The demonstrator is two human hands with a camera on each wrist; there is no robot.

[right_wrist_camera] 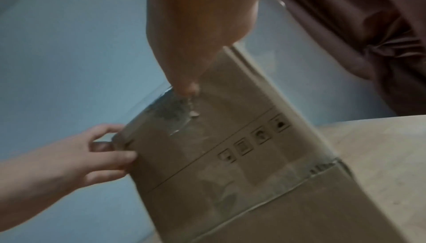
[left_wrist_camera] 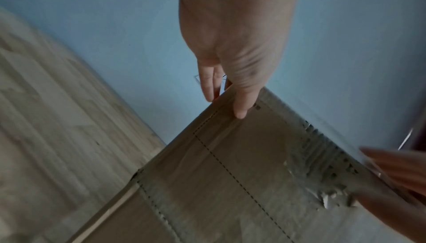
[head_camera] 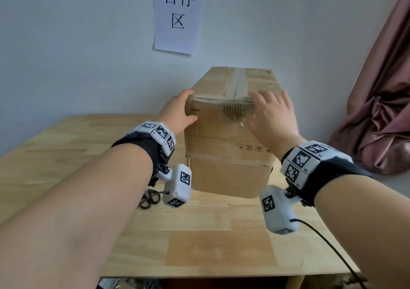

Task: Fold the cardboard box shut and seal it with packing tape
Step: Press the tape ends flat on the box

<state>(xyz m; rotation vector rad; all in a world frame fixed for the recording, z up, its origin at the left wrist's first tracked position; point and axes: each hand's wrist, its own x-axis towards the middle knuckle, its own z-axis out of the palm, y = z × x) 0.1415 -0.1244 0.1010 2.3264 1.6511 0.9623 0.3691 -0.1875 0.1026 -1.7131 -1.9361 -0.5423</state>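
The left hand [head_camera: 177,111] gripped the near left corner of the tall brown cardboard box [head_camera: 228,155]. The right hand [head_camera: 274,115] lay flat on the clear tape [head_camera: 237,84], fingers straight.

Paper sheet [head_camera: 178,14] on wall, top centre of frame: "暂存区". Cardboard box [head_camera: 228,153] front, centre: row of handling pictograms [head_camera: 254,148]; small print near upper-left corner illegible.

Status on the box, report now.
Left hand grips cardboard box at its near top left corner. Right hand flat on the taped front edge. Flaps closed, tape along top seam. Nothing obstructing.
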